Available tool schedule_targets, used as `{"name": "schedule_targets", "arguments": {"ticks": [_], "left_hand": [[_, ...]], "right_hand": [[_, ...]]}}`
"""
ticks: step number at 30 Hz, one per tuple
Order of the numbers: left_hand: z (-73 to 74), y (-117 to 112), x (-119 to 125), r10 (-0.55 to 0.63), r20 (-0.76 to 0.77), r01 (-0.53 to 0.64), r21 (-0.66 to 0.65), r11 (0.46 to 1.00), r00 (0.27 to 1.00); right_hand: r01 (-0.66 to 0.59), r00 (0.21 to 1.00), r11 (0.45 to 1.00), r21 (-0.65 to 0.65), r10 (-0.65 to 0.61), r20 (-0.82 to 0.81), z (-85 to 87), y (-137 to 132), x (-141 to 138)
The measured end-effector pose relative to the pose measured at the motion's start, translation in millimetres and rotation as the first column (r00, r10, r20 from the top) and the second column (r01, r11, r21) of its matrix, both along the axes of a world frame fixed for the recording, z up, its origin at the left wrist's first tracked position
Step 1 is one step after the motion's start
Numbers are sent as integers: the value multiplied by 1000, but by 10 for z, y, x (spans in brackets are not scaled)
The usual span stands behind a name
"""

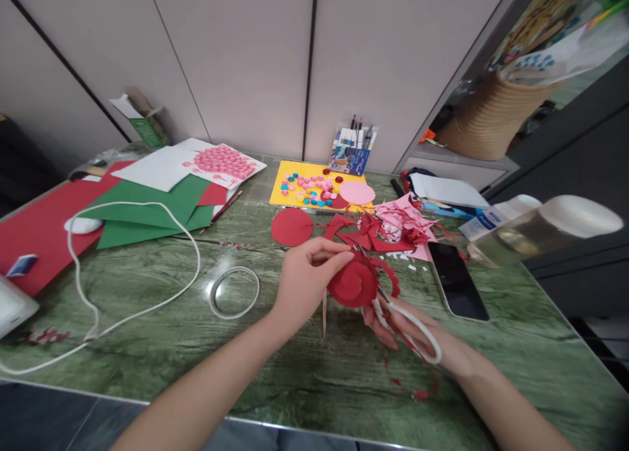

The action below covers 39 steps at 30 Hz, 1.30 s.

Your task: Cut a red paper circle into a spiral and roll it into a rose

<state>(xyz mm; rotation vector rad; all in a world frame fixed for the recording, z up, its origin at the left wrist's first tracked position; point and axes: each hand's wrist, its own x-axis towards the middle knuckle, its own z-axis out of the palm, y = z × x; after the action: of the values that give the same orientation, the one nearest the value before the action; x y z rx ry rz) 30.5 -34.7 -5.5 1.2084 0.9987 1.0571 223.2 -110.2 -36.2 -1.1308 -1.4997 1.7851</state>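
Note:
My left hand [305, 274] pinches a red paper spiral [352, 284] over the green marble table [162, 333]. A scalloped red strip [388, 274] curls off the spiral's right side. My right hand [400, 330] grips white-handled scissors [417, 330], whose blades reach into the paper from below right. A thin wooden stick [324, 313] lies under my left hand. A red paper circle [291, 227] and a heap of red and pink scraps [388, 231] lie just beyond.
A black phone [457, 280] lies right of my hands, a tape ring [234, 292] and white cable [122, 261] left. Green and red sheets [147, 208], a yellow sheet with small paper pieces [304, 185] and a pen holder [351, 149] sit farther back. A bottle [540, 231] lies at right.

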Motion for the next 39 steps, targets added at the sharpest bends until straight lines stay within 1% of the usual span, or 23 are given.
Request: {"name": "schedule_targets", "arguments": {"ticks": [6,16,23,28,30,34,37,39], "left_hand": [[-2,8,-2,5,2,-5,-8,1000,1000],[-5,27,-18,-2,-18,2,11,1000,1000],[3,32,-29,-1,-17,1,2,1000,1000],[31,48,-47,-13,-41,14,7,1000,999],[53,65,-66,-33,-59,34,12,999,998],[108,108,-134,-110,-123,114,28,993,986],[143,138,-198,-151,-198,170,83,982,969],[157,156,-240,-169,-252,206,128,970,953]], "right_hand": [[21,1000,1000,-23,-21,9,-27,21,18],[82,996,996,-35,-81,32,66,22,-30],[98,995,995,-30,-97,33,69,10,-33],[115,991,993,-21,-113,67,80,5,-25],[103,992,994,-20,-101,72,86,6,-20],[89,992,996,9,-90,86,97,5,-9],[82,990,997,12,-82,115,108,6,-7],[49,992,999,11,-50,116,121,10,-10]]}}
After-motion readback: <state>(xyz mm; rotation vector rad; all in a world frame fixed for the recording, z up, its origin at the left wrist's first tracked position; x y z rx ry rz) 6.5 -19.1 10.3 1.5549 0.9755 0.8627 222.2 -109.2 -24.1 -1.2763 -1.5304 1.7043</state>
